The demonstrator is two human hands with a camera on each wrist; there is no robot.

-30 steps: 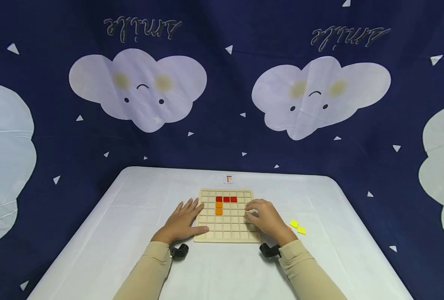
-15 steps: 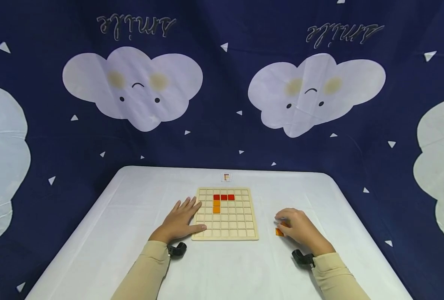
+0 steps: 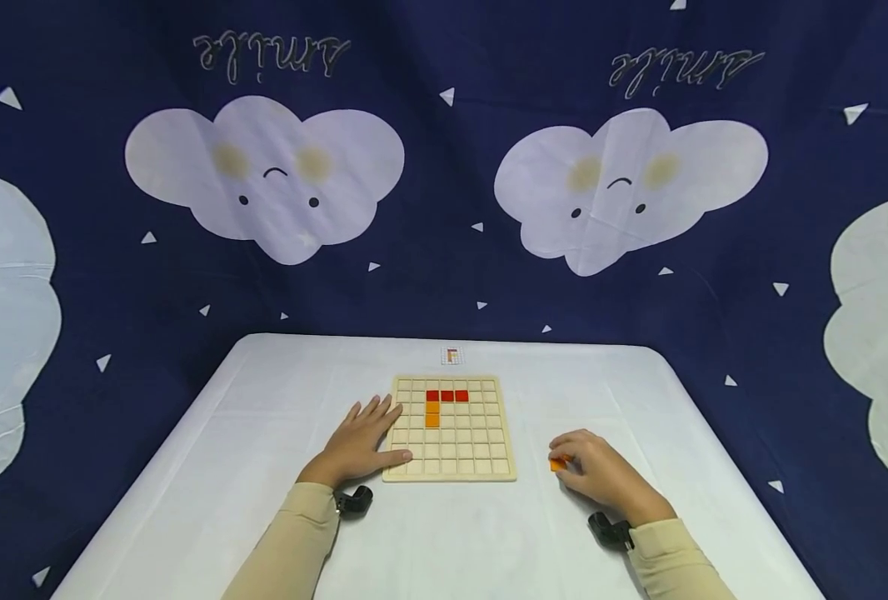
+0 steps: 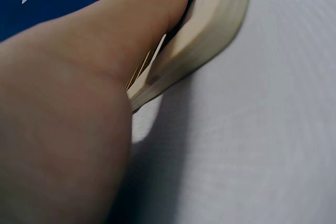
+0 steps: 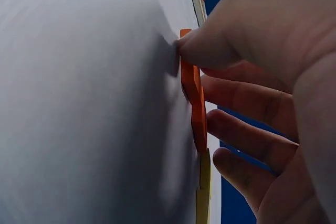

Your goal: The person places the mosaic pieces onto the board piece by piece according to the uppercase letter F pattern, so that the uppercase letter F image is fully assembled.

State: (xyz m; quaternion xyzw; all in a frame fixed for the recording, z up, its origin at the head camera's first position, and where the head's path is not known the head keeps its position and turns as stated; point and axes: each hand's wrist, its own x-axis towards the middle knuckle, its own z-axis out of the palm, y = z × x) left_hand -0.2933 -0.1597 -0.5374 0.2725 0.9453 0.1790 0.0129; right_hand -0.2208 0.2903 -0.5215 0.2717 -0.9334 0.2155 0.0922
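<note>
My left hand [image 3: 356,442] lies with straight, spread fingers on the left edge of a wooden grid board [image 3: 462,471]. In the left wrist view its thumb [image 4: 142,11] rests over the board's rim. Red tiles [image 3: 447,396] form a row on the board, with orange tiles [image 3: 432,414] below the leftmost one. Right of the board, my right hand [image 3: 601,472] pinches a loose orange tile [image 3: 556,465] between thumb and fingers, low at the tabletop. A second orange tile [image 5: 199,124] touches it in the right wrist view. The fingers partly hide the tiles.
Yellow tiles [image 5: 205,174] lie beyond the orange ones, hidden under the right hand in the head view. A small pattern card [image 3: 451,356] lies behind the board on the white table [image 3: 301,375]. A dark blue cloud-print cloth [image 3: 444,183] hangs behind.
My right hand has moved from the board's right side to the loose tiles at the right, then lowered onto an orange one. The left hand stays on the board.
</note>
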